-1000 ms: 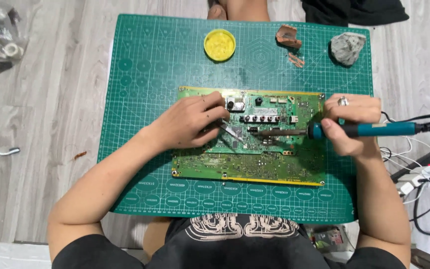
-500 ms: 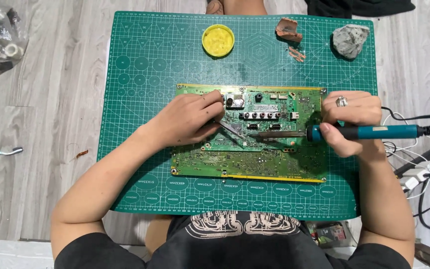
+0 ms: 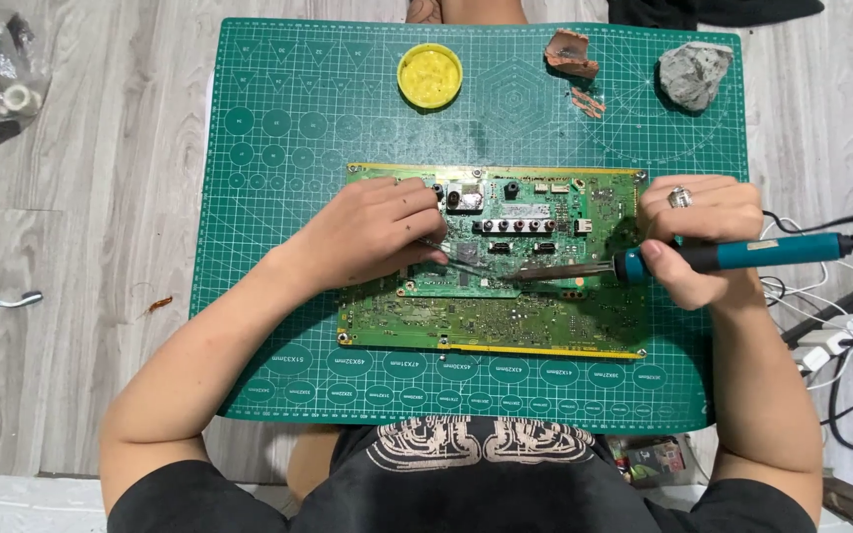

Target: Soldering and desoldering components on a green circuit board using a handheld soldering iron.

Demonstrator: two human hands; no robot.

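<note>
1. Your right hand (image 3: 700,237) grips the iron (image 3: 733,257), tip on the board (image 3: 491,259) at mat (image 3: 278,197) centre.
2. Your left hand (image 3: 372,232) pinches tweezers (image 3: 456,259) on the board.
3. The tin (image 3: 429,76) sits at 12 o'clock, the rock (image 3: 695,74) at 2; neither blocks you.

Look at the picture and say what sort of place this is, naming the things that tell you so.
Probably a home electronics repair spot set up on a wooden floor. A green cutting mat holds a circuit board; the right hand holds a soldering iron to it, and the left hand holds tweezers.
</note>
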